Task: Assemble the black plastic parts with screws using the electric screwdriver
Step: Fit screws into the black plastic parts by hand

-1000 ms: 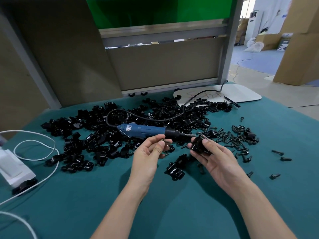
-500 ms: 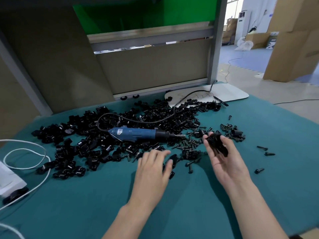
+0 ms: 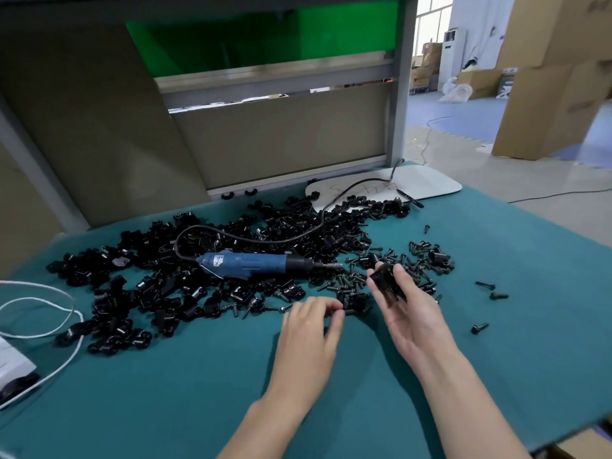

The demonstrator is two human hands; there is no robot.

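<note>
My right hand (image 3: 414,323) is palm up and holds a black plastic part (image 3: 386,283) between thumb and fingers, just above a scatter of black screws (image 3: 422,256). My left hand (image 3: 308,332) is palm down on the green mat, fingers curled. Its fingertips pinch a small black screw (image 3: 347,312) at the near edge of the pile. The blue electric screwdriver (image 3: 251,262) lies on its side on a heap of black plastic parts (image 3: 159,293), tip pointing right, beyond both hands. Neither hand touches it.
The green mat (image 3: 198,392) covers the table, whose edge runs along the right. A white pad (image 3: 427,183) sits at the back right with the screwdriver's cord across it. A white cable (image 3: 49,332) and white box (image 3: 13,366) lie far left. Loose screws (image 3: 485,285) lie at the right.
My left hand dropped from in front of the screwdriver down to the mat and curled its fingers at the screws. My right hand moved right with the black part.
</note>
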